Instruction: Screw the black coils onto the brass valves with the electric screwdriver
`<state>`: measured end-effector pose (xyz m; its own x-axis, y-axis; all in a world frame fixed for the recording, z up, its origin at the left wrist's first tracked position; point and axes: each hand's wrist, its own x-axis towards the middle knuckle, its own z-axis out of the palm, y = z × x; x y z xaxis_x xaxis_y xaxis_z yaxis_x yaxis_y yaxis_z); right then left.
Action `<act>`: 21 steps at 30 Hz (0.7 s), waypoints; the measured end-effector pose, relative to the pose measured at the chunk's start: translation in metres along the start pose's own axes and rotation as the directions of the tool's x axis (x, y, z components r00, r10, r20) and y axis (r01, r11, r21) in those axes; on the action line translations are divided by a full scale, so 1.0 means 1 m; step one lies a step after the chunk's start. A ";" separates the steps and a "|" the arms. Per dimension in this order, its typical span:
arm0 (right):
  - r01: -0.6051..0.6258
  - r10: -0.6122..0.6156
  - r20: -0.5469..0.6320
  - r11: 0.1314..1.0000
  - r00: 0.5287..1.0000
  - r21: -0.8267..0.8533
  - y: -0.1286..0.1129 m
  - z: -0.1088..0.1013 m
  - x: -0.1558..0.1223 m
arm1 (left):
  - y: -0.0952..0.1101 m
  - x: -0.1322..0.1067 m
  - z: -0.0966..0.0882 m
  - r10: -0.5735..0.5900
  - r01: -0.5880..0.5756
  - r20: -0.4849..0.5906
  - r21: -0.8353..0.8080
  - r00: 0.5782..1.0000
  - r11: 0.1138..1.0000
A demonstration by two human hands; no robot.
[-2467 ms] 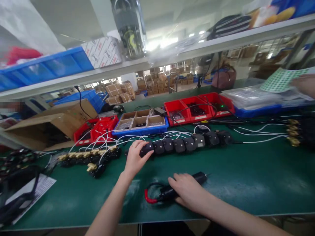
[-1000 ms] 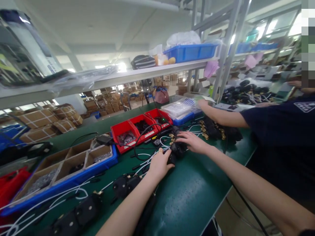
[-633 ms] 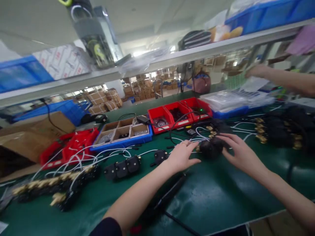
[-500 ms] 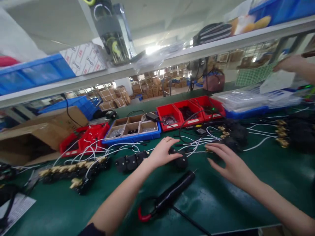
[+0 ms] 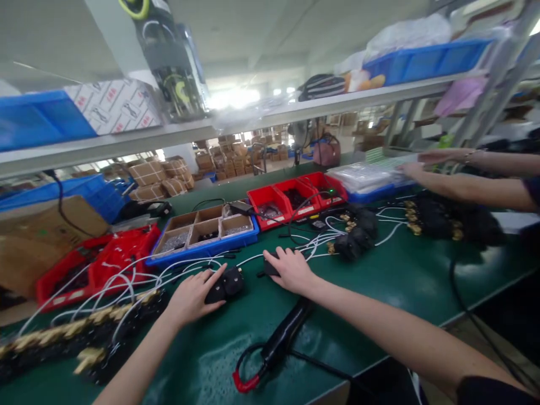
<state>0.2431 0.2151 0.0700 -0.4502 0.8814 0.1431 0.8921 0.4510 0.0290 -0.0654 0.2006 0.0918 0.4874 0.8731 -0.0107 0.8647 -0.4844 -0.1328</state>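
My left hand [image 5: 192, 298] is around a short row of black boxy units [image 5: 231, 283], index finger along the top and thumb at the front side. To its right, my right hand [image 5: 292, 271] holds another black block [image 5: 270, 263] from above; its fingers partly cover the block. A white cable [image 5: 248, 261] runs between the two pieces. Below my right hand lies a black electric screwdriver [image 5: 283, 332] with a cord and a red-tipped hanging loop, its far end hidden under my forearm.
Black units with brass fittings [image 5: 80, 323] and white cables line the left; similar units [image 5: 356, 233] lie right. Behind stand a blue divided tray [image 5: 219, 243] and red bins [image 5: 270, 219]. A co-worker's hands [image 5: 426, 169] reach over plastic bags. A shelf [image 5: 270, 121] crosses above.
My left hand has moved left onto the row of black units. My right hand has come left onto the black block my left hand was near. The view has swung right.
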 end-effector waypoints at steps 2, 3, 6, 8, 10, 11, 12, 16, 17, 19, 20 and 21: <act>0.011 -0.011 0.003 1.000 1.000 -0.016 0.003 -0.002 0.002 | 0.007 0.009 0.002 -0.016 0.016 -0.006 0.037 1.000 0.999; 0.018 -0.018 0.002 1.000 1.000 -0.021 0.006 -0.002 0.003 | 0.011 0.013 0.003 -0.032 0.032 -0.003 0.053 0.999 0.998; 0.047 -0.047 -0.017 0.999 0.999 -0.020 0.015 -0.004 0.002 | 0.025 0.022 0.005 -0.107 0.105 0.015 0.101 0.994 0.989; 0.070 -0.070 -0.043 0.997 0.997 -0.014 0.023 -0.008 -0.002 | 0.032 0.027 0.006 -0.151 0.148 0.018 0.122 0.988 0.981; 0.094 -0.095 -0.078 0.995 0.992 -0.013 0.035 -0.014 -0.010 | 0.037 0.031 0.006 -0.187 0.184 0.012 0.124 0.982 0.975; 0.110 -0.111 -0.094 0.994 0.989 -0.014 0.042 -0.018 -0.015 | 0.040 0.033 0.005 -0.205 0.202 0.011 0.118 0.979 0.972; 0.126 -0.127 -0.108 0.992 0.986 -0.018 0.050 -0.021 -0.022 | 0.041 0.035 0.004 -0.225 0.222 0.015 0.108 0.974 0.969; 0.168 -0.172 -0.131 0.985 0.976 -0.045 0.088 -0.031 -0.061 | 0.045 0.037 -0.002 -0.332 0.332 0.049 0.025 0.942 0.943; 0.175 -0.180 -0.129 0.983 0.975 -0.053 0.098 -0.030 -0.074 | 0.043 0.037 -0.001 -0.363 0.364 0.058 -0.008 0.930 0.931; 0.194 -0.201 -0.117 0.979 0.973 -0.063 0.117 -0.027 -0.100 | 0.034 0.034 0.004 -0.403 0.407 0.065 -0.076 0.913 0.910; 0.209 -0.215 -0.107 0.976 0.971 -0.064 0.127 -0.024 -0.113 | 0.027 0.033 0.009 -0.400 0.404 0.062 -0.109 0.915 0.908; 0.223 -0.228 -0.096 0.973 0.969 -0.062 0.137 -0.020 -0.126 | 0.020 0.031 0.013 -0.387 0.389 0.039 -0.141 0.921 0.911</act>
<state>0.4227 0.1631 0.0762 -0.6359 0.7375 0.2272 0.7699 0.6265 0.1212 -0.0348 0.2192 0.0755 0.1095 0.9940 0.0024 0.9939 -0.1095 0.0143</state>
